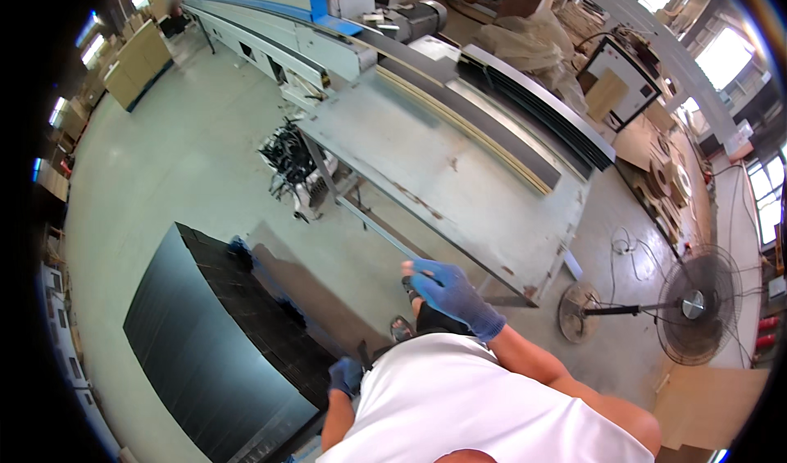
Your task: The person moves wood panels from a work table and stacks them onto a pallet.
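a workshop with a pale grey concrete floor [172, 159]. a long grey metal surface [434, 176] runs diagonally, a floor fan [697, 303] standing to the right. bright windows [725, 53] light the far right wall; what may be cardboard boxes [135, 61] sit far left.

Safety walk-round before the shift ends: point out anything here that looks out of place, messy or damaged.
A tangled heap of black scrap lies loose on the floor by the metal table's leg. A loose cable curls across the floor near the standing fan. The table's surface shows rust patches. The stack of dark panels looks tidy.
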Demonstrator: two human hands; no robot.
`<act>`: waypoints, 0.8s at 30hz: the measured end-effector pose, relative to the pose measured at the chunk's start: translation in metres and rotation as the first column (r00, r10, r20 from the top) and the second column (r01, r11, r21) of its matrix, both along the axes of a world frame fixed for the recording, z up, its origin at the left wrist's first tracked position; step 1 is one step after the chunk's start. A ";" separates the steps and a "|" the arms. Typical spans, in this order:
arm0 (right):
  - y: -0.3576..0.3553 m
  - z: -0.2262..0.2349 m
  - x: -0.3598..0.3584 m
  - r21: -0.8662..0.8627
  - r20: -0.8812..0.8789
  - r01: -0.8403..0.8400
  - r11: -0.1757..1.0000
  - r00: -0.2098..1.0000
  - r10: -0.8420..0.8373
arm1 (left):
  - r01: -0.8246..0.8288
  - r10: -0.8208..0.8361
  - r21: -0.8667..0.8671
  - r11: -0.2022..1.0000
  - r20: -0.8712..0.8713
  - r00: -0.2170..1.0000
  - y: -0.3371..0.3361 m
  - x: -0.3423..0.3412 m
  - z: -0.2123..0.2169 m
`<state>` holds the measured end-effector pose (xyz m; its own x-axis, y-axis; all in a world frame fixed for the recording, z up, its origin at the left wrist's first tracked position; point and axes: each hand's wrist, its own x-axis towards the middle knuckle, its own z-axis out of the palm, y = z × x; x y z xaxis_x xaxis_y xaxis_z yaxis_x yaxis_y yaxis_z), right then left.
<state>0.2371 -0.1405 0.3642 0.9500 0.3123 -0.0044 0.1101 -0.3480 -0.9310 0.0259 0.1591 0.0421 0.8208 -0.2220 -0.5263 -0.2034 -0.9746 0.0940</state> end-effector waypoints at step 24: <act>-0.103 -0.167 0.238 -0.668 0.216 0.318 0.672 0.948 -0.234 | -0.796 0.515 -0.331 -0.506 -0.857 0.029 0.026 0.308 0.057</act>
<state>0.4748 -0.2437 0.1974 0.9999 -0.0151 -0.0068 -0.0166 -0.9136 -0.4062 0.3340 0.1853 0.0987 0.5188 0.1705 -0.8377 0.7134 0.4535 0.5342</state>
